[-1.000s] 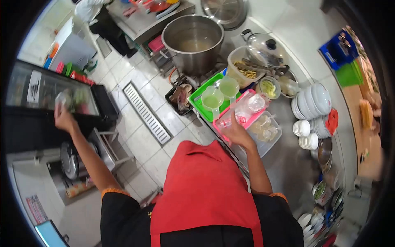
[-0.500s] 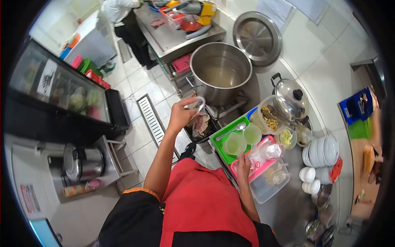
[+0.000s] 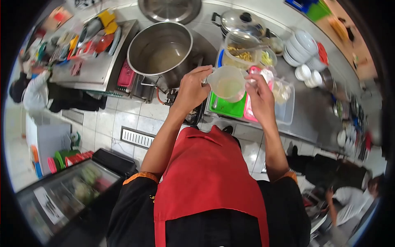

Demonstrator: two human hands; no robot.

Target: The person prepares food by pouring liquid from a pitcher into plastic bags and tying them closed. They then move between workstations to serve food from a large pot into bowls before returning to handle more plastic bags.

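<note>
Left hand (image 3: 192, 88) closed on handle side of clear measuring jug (image 3: 227, 83) — pale liquid inside. Right hand (image 3: 260, 96) pinching jug's opposite rim. Green tray (image 3: 224, 108) directly beneath grip; large steel pot (image 3: 160, 49) just beyond left hand.

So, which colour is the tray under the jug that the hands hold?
Green: the tray lies below the clear jug, seen in the head view.
</note>
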